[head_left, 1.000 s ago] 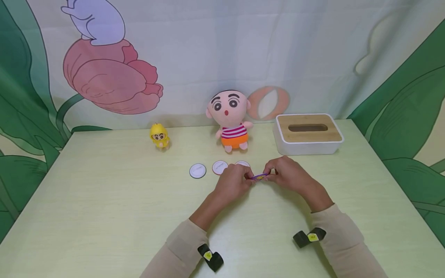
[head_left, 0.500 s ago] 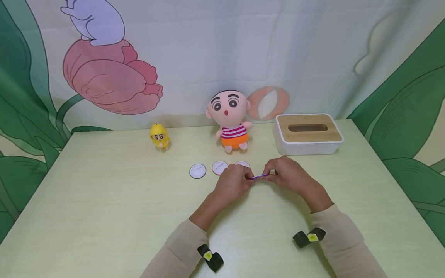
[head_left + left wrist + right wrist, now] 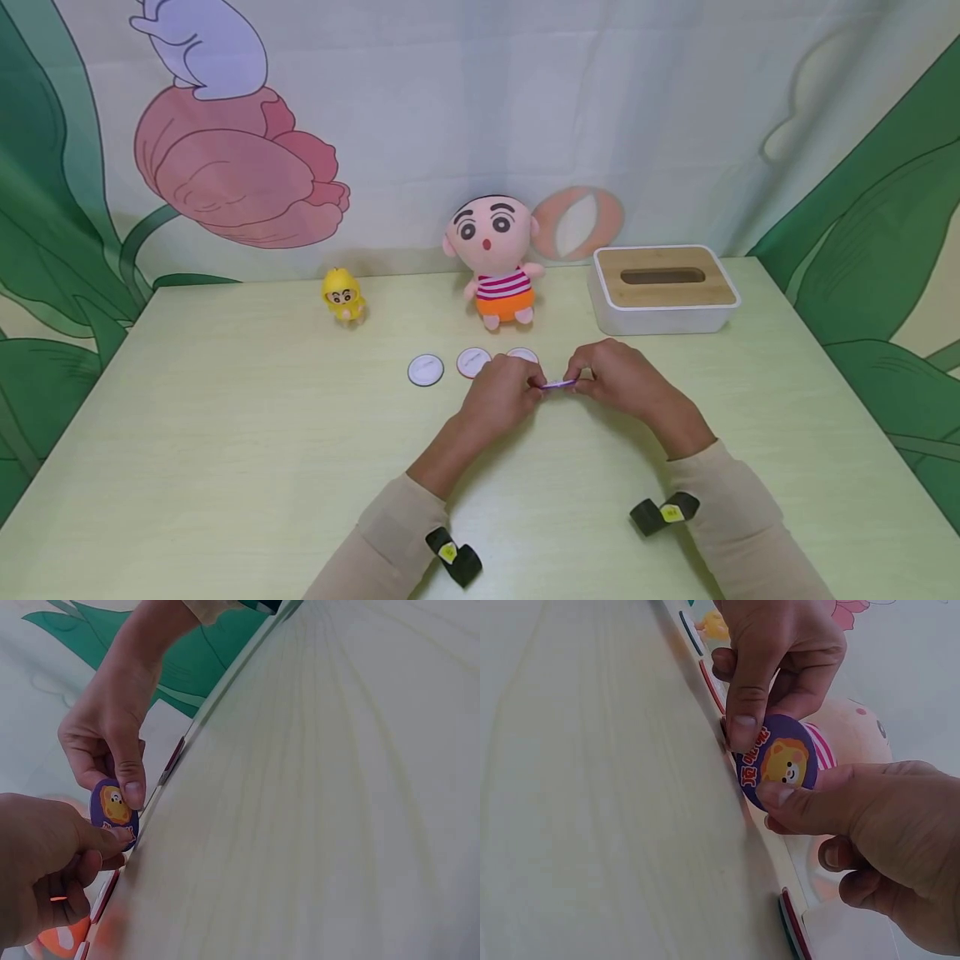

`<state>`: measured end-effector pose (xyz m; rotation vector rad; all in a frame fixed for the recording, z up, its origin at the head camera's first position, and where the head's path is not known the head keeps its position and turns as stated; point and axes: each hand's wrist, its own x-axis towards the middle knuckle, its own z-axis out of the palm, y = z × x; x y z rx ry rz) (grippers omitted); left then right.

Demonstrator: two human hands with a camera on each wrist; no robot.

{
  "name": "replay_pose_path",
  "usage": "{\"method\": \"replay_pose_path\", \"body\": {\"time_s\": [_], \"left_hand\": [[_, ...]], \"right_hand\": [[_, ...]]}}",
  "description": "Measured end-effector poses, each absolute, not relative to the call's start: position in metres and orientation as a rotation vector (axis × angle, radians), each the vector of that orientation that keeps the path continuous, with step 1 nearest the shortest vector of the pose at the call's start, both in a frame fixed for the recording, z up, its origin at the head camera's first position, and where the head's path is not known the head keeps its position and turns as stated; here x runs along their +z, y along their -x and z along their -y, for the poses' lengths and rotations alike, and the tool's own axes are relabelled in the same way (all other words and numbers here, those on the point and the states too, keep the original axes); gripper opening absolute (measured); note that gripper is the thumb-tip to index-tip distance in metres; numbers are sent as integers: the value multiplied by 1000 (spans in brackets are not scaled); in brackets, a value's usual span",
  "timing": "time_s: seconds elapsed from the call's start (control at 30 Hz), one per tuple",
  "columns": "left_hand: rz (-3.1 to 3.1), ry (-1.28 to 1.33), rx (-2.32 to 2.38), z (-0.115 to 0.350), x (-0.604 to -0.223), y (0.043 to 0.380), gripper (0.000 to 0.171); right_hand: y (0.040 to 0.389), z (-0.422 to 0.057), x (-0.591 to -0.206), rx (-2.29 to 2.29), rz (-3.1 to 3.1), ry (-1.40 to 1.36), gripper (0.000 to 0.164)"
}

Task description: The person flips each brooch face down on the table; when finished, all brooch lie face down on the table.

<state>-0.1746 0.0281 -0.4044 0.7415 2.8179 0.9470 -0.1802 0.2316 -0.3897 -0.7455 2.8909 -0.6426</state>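
Observation:
Between my two hands is a round purple disc [image 3: 786,754] with a lion's face and red lettering on one side. My left hand [image 3: 502,387] pinches one edge between thumb and fingers, and my right hand [image 3: 611,375] pinches the opposite edge. From the head view the disc appears almost edge-on, just above the table. Beyond my left hand lie white-faced discs: a left one [image 3: 425,370], a middle one [image 3: 473,362] partly behind the hand, and a right one [image 3: 523,354] mostly hidden. Near the tissue box, the right wrist view shows discs [image 3: 792,926] with red and green edges.
A tissue box [image 3: 666,287] with a wooden lid stands at the back right. Toward the back middle sits a plush doll [image 3: 504,258] in a striped top, with a small yellow figure [image 3: 343,295] to its left. Behind the table [image 3: 225,433] hangs a printed curtain [image 3: 420,100].
The purple disc has tilted between my fingers, from showing some yellow on its face to a thin, nearly edge-on strip. Both hands stay in nearly the same place.

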Motion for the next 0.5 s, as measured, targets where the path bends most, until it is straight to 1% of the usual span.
{"method": "replay_pose_path", "body": {"time_s": [0.33, 0.4, 0.5], "left_hand": [[-2809, -810, 897, -27, -406, 177, 6], [-2797, -819, 887, -27, -406, 177, 7], [-2776, -828, 902, -27, -407, 178, 14]], "right_hand": [[179, -232, -389, -620, -2889, 738, 9], [179, -232, -389, -614, -2894, 738, 9], [179, -233, -390, -606, -2905, 743, 10]]}}
